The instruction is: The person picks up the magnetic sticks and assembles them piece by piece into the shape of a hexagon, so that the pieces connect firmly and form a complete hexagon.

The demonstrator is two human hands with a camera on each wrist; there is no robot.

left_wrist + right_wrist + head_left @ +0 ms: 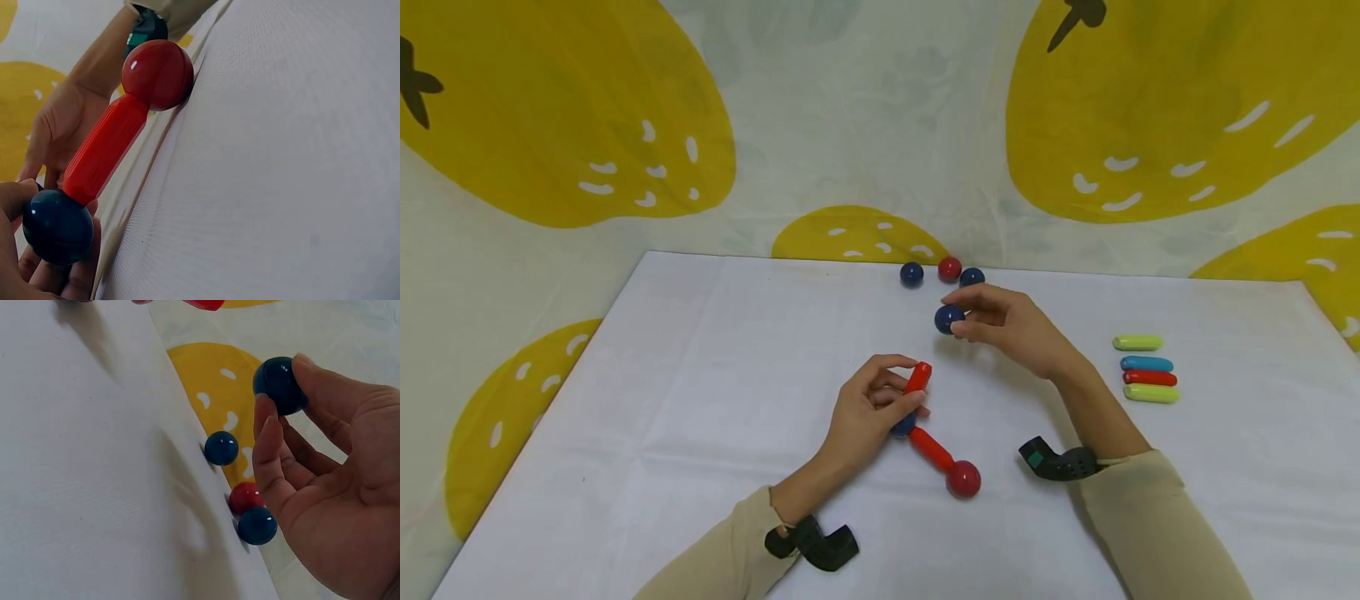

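Note:
My left hand (863, 410) grips a joined piece of balls and rods. Its fingers hold a short red rod (919, 377) and a dark blue ball (57, 228). From that ball a second red rod (932, 450) runs down to the right, ending in a red ball (963, 480). Up and to the right, my right hand (1022, 333) pinches a separate dark blue ball (948, 320) between thumb and fingertips, held above the table. In the right wrist view, only the end of a red rod (205, 303) shows at the top edge.
Along the white table's (760, 333) back edge lie a blue ball (912, 275), a red ball (950, 269) and another blue ball (972, 277). At the right lie two yellow-green rods (1138, 342), a blue rod (1147, 363) and a red rod (1150, 378). A patterned cloth (865, 125) hangs behind.

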